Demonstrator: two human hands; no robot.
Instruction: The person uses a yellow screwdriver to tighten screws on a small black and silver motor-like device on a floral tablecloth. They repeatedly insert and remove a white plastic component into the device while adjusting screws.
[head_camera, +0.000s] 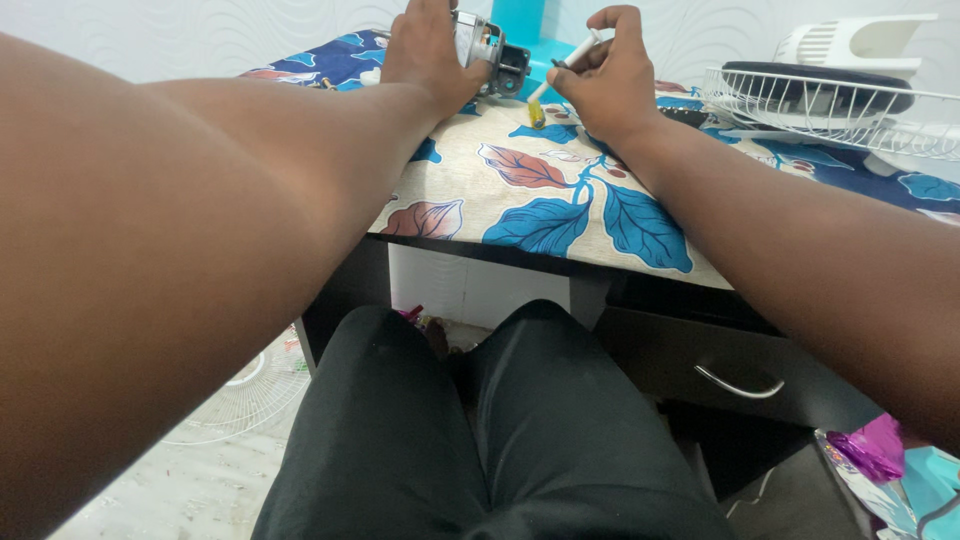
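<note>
Two bare forearms fill the near frame, reaching away over black-trousered legs (480, 430). They stretch across a table under a leaf-patterned cloth (560, 215). At upper right sits a white wire fan guard (830, 105). At top centre, the left hand (425, 50) is clenched around a small grey metal motor (490, 55), which juts from its fingers toward the right. Just beside it, the right hand (610, 85) pinches a white-handled screwdriver (560, 72); its yellow tip points down at the cloth between the hands.

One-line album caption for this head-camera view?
Left hand grips a small metal motor; right hand holds a white tool.
</note>
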